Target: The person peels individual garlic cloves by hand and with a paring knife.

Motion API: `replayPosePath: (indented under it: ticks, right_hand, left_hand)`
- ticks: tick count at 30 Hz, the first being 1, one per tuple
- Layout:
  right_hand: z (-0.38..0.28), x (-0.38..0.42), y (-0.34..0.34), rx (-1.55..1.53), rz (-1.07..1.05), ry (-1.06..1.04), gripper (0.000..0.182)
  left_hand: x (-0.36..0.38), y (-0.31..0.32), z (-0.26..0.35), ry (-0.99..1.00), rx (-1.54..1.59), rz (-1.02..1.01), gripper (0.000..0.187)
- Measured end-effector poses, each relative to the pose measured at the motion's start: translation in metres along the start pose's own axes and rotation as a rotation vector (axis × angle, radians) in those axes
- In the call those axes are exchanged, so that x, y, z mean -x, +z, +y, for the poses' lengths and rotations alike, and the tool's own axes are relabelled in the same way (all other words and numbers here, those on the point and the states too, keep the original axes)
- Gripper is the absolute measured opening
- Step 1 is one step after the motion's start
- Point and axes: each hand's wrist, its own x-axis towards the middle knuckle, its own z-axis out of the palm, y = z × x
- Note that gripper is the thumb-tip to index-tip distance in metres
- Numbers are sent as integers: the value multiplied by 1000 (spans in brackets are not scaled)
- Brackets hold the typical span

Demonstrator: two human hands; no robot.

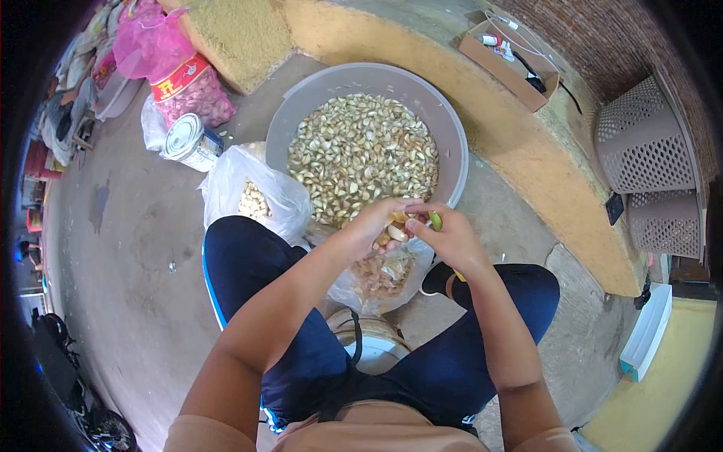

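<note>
My left hand [373,230] is cupped around several garlic cloves [397,233], some pale and peeled, some with brownish skin. Meeting it at the fingertips, my right hand [454,237] has its fingers curled around a slim green tool [435,220]; its working end is hidden. Just beyond both hands stands a wide grey basin [456,151] holding many unpeeled garlic cloves [361,154] in what looks like water. Below the hands, a clear plastic bag [348,286] contains garlic skins [380,275]. Peeled cloves [254,200] lie in a white plastic bag [226,177] by my left knee.
A metal can [194,143] and a pink mesh sack of garlic [196,102] stand at the upper left. Behind the basin runs a yellowish ledge [497,143] with a cardboard box [497,64]. Perforated crates [648,143] are at the right, a motorcycle [75,384] at lower left.
</note>
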Motion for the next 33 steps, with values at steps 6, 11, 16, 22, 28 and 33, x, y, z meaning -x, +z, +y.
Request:
replayPosePath:
  ticks: [6, 11, 16, 22, 28, 33]
  right_hand:
    - [2, -7, 8, 192, 60, -119, 34]
    - [-3, -13, 5, -177, 73, 141, 27]
    - [-2, -15, -5, -417, 26, 259, 25]
    - [-10, -13, -4, -162, 143, 109, 23]
    - [-11, -12, -1, 213, 244, -189, 22]
    - [-5, -14, 4, 201, 282, -265, 23]
  left_hand:
    - [-1, 1, -1, 5, -128, 55, 42]
    - [0, -1, 4, 55, -143, 116, 37]
    - [6, 2, 12, 137, -105, 246, 24]
    - [1, -5, 10, 188, -184, 247, 23]
    - [6, 1, 14, 134, -306, 317, 21]
    - [5, 1, 12, 153, -362, 369, 21]
